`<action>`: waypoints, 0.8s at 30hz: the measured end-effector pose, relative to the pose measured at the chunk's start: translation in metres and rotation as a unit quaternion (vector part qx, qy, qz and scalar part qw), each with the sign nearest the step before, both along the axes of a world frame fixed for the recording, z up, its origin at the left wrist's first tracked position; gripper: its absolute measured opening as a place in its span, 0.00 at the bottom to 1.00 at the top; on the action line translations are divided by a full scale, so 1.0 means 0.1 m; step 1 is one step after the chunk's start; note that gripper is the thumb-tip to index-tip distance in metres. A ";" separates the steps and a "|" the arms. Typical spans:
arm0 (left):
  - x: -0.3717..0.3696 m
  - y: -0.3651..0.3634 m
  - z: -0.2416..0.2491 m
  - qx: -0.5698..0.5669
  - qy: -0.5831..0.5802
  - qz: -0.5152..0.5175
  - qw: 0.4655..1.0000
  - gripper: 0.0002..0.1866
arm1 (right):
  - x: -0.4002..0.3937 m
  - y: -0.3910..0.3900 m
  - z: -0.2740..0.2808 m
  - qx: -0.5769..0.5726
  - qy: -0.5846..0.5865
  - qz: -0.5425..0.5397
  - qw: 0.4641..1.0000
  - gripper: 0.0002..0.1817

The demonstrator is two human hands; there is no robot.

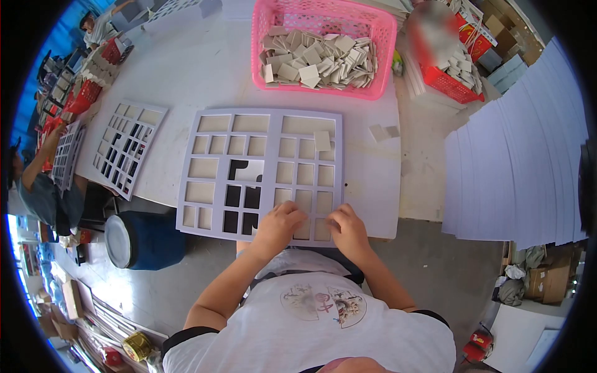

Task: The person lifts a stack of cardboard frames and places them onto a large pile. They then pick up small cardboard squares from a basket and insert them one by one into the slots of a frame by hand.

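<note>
A white grid frame lies on the table in front of me, most of its openings filled with beige pieces. Several openings left of its lower middle show dark or white beneath. One loose beige piece rests over the bars at the upper right. My left hand is over the lower middle of the frame, fingers curled down at the openings. Just to its right, my right hand bends its fingers over the lower right edge. What the fingertips of either hand hold, if anything, is too small to tell.
A pink basket of beige pieces stands at the table's back. Loose pieces lie to the right. Another grid frame is at the left, and a blue barrel stands below. White sheets are stacked at right. People work at far left.
</note>
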State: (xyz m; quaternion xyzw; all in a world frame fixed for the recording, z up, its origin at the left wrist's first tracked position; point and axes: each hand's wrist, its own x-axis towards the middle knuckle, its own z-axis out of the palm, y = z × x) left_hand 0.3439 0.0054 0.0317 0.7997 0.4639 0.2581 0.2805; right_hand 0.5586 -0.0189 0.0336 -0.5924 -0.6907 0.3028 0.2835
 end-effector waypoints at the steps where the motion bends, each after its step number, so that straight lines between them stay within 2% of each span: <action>1: 0.01 0.00 0.00 0.001 0.001 0.004 1.000 0.11 | 0.00 0.01 0.00 0.002 -0.002 0.003 1.000 0.07; 3: 0.01 0.00 0.00 0.002 0.005 0.007 1.000 0.11 | 0.00 0.02 -0.01 0.006 -0.005 0.009 1.000 0.06; 6: -0.01 0.00 -0.02 0.003 0.010 -0.004 1.000 0.13 | 0.03 0.09 0.08 -0.040 0.048 0.025 0.998 0.05; 12: -0.08 -0.10 -0.09 0.030 0.007 -0.032 0.999 0.13 | 0.04 0.34 0.18 -0.041 0.095 0.001 0.995 0.03; 18: -0.06 -0.11 -0.09 0.032 0.038 -0.031 0.998 0.11 | -0.01 0.40 0.15 -0.041 0.091 0.034 0.994 0.03; 24: -0.05 -0.08 -0.07 0.029 0.060 -0.035 0.997 0.14 | 0.01 0.78 -0.01 0.043 0.083 -0.025 0.995 0.05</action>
